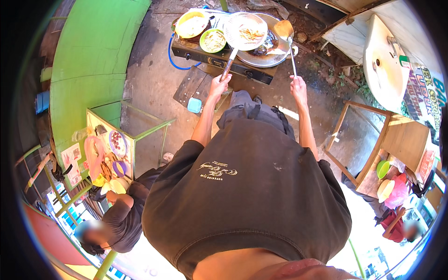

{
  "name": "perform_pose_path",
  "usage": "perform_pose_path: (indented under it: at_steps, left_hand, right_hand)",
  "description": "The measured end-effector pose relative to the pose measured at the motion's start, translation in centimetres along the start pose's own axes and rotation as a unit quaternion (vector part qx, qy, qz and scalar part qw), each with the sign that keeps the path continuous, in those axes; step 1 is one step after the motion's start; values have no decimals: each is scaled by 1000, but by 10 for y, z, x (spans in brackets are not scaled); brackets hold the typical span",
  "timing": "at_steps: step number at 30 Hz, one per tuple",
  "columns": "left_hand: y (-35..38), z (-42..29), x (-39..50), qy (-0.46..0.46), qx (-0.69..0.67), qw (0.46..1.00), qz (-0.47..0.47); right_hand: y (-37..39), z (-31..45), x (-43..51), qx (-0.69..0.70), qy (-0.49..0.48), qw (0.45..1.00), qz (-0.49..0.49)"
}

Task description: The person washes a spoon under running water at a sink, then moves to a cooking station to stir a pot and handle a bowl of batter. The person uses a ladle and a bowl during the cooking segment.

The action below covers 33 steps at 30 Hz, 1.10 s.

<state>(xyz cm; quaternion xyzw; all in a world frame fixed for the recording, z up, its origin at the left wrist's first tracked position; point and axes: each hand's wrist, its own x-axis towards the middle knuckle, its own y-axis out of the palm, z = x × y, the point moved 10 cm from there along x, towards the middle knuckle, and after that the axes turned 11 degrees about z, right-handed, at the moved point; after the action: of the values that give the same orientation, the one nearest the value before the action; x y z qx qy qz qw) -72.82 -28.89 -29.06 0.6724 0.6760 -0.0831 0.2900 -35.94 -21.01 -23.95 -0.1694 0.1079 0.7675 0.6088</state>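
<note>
My left hand (220, 85) grips the wooden handle of a round perforated skimmer (232, 33). Browned strips of food (250, 34) lie in the skimmer, which is over the left side of a wide metal wok (273, 63). My right hand (298, 87) holds a long-handled metal spatula (284, 29), its blade at the wok's right side. Dark oil shows in the wok, partly hidden by the skimmer. A green bowl of pale cut strips (213, 40) and a yellow-rimmed bowl with pale contents (191, 24) stand left of the skimmer.
Beneath the wok is a gas stove (217, 60) with a blue hose (170, 52). A small blue-lidded box (194, 105) sits on a low wooden bench (189, 87). One person (119, 217) is at a food table on the left, another (393, 224) far right. A white washbasin (379, 77) is at right.
</note>
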Motion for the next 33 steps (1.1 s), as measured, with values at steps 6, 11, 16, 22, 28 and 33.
perform_pose_path:
  at_steps: [6, 11, 16, 22, 28, 33]
  left_hand:
    - [-20, -23, -9, 12, -27, 998, -60]
    - [-79, -54, -2, 84, -74, 987, -116]
    - [-172, -102, -4, 135, 121, 928, -326]
    - [-209, -173, -13, 182, 395, 780, -450]
    - [-209, -187, -7, 176, 397, 791, -431]
    - [-211, -189, -14, 210, 394, 776, -446]
  right_hand:
    - [6, -14, 2, -1, 10, 1000, 4]
    - [17, -21, 7, -4, 7, 1000, 11]
    - [31, -21, 17, -14, 32, 999, 9]
    - [41, -22, 30, -35, 42, 998, -12]
    - [49, -21, 32, -17, 52, 998, -20]
    - [43, -11, 38, -171, -2, 983, -69]
